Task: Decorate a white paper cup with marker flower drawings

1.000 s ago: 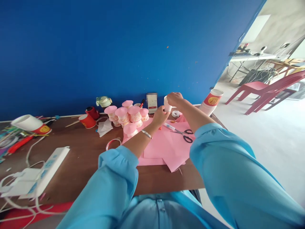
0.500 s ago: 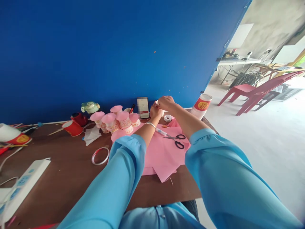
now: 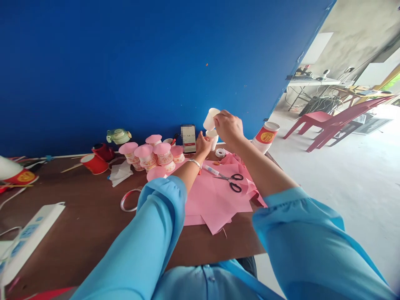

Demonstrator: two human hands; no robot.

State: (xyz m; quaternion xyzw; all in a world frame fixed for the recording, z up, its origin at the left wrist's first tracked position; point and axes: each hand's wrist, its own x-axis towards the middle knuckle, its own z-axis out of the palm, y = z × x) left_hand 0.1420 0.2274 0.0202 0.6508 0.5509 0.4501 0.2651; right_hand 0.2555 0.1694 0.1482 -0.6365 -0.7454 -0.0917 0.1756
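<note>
My right hand (image 3: 229,125) is closed on a white paper cup (image 3: 211,118), tilted and raised just above a second white paper cup (image 3: 213,139). My left hand (image 3: 203,144) wraps round that lower cup near the blue wall. Pink paper sheets (image 3: 218,196) lie below my arms, bearing black-handled scissors (image 3: 233,182) and a glue stick (image 3: 211,169). Close by sits a small roll of white tape (image 3: 220,153). Several cup shapes topped with pink paper discs (image 3: 162,156) stand to the left of my left hand.
A phone (image 3: 188,138) leans on the blue wall (image 3: 140,62). Cups with red bands (image 3: 265,136) stand stacked at the right edge. Leftward are a tape ring (image 3: 129,201), red cups (image 3: 94,164), a green-lidded bottle (image 3: 118,136) and a power strip (image 3: 34,241). Red chairs (image 3: 337,118) stand beyond.
My right hand has lifted up and slightly right, with one white cup now apart from the other. My left hand stays low with the lower cup.
</note>
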